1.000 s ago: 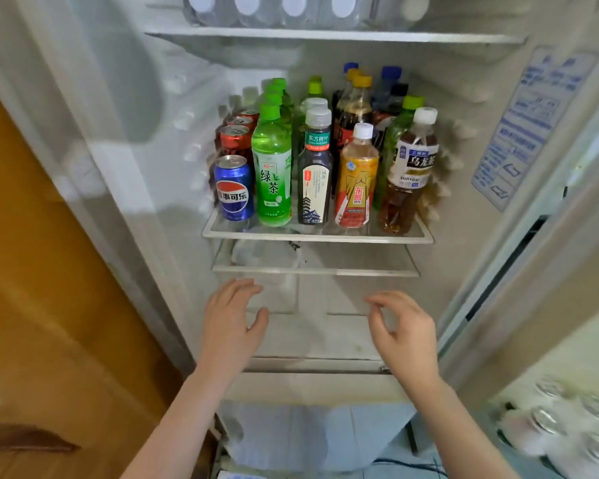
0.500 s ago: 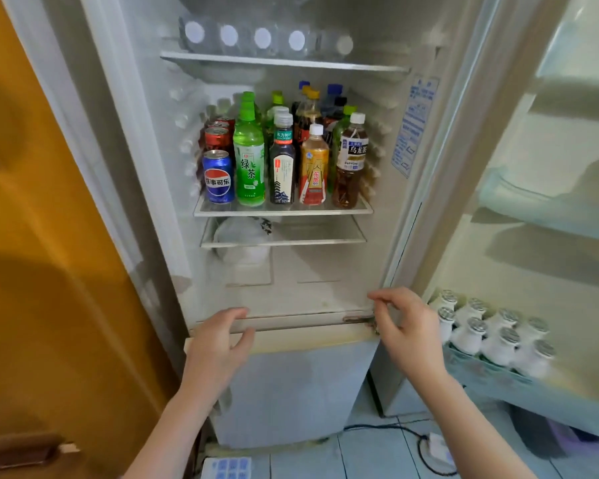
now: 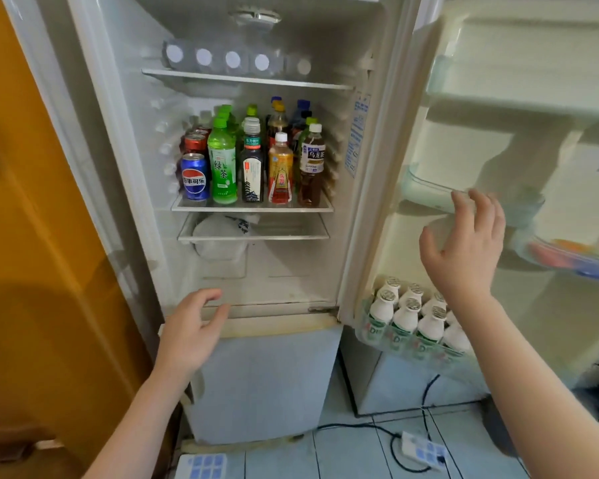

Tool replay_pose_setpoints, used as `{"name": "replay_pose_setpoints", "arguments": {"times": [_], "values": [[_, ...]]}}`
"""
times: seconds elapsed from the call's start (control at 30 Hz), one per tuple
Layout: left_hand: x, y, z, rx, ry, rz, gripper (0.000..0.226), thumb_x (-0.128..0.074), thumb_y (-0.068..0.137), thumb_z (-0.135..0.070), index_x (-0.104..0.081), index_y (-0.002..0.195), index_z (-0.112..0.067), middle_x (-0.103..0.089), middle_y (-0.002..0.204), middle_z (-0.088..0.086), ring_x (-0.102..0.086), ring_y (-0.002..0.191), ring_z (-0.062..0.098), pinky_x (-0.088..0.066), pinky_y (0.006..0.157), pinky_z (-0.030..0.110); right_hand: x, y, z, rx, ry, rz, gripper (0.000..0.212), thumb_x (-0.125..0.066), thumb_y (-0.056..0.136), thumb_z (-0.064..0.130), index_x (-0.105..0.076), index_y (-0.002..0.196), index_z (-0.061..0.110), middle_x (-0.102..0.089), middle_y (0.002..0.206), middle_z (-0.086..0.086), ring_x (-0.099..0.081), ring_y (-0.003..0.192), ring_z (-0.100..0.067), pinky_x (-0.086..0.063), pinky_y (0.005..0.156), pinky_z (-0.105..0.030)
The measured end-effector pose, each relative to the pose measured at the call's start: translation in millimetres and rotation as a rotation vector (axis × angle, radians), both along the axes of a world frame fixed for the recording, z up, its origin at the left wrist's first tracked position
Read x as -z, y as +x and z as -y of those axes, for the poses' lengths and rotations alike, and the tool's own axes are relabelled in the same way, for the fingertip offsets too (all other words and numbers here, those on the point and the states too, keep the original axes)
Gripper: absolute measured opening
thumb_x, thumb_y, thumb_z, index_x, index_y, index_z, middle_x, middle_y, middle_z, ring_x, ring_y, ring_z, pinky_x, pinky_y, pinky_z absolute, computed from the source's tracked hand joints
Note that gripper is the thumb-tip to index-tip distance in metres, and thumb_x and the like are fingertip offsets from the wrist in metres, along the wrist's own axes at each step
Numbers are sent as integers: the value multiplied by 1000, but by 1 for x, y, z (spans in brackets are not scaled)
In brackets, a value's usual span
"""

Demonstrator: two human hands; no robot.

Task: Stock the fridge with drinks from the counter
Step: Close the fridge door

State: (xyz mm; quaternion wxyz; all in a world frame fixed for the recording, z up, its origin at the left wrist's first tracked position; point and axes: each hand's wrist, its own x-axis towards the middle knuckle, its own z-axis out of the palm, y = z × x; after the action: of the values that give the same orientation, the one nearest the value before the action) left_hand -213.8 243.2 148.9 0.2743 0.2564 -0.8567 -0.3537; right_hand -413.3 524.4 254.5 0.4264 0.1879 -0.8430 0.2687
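Note:
The white fridge [image 3: 284,281] stands open in front of me. Its middle shelf [image 3: 253,208] carries a blue Pepsi can [image 3: 195,178], a green tea bottle [image 3: 222,164], a dark bottle [image 3: 252,167], an orange-labelled bottle [image 3: 281,171], a brown oolong tea bottle [image 3: 311,167] and more drinks behind. Clear water bottles [image 3: 232,60] lie on the top shelf. My left hand [image 3: 192,331] hovers open by the compartment's bottom edge. Raised in front of the open door's inner side [image 3: 498,157], my right hand [image 3: 467,247] is open with fingers spread. Neither hand holds anything.
Several small white bottles [image 3: 408,319] fill the door's lowest rack. A white bag [image 3: 222,236] sits under the lower glass shelf. An orange wooden door [image 3: 32,236] is at my left. A power strip [image 3: 424,451] and black cable lie on the tiled floor.
My view has pulled back from the fridge. My right hand rose from the compartment's bottom edge toward the open door. My left hand stays near the bottom edge.

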Motion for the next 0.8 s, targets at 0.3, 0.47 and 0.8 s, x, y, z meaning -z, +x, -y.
{"name": "replay_pose_setpoints", "arguments": {"times": [0.3,0.47,0.8], "values": [[3,28,-72,24,-64,-1,34,-57,92,-28,-57,124,-19,-57,122,-10,-43,110,-2,-32,92,16,-5,-22,-66,63,315,156,70,-69,75,18,-41,135,-5,-33,146,-26,-22,138,-43,-16,113,-51],[1,51,-97,18,-79,8,33,-57,91,-27,-57,124,-21,-56,118,-13,-58,101,13,-41,85,22,-11,-26,-74,47,373,183,70,-69,71,31,-47,131,3,-29,147,-19,-19,137,-39,-16,111,-45],[-18,64,-140,5,-83,-7,33,-56,93,-27,-55,125,-24,-48,116,-20,-39,112,-6,-30,94,15,-31,-13,-78,-22,473,241,59,-70,68,46,-62,116,11,-32,140,-18,-22,131,-37,-24,106,-42]]}}
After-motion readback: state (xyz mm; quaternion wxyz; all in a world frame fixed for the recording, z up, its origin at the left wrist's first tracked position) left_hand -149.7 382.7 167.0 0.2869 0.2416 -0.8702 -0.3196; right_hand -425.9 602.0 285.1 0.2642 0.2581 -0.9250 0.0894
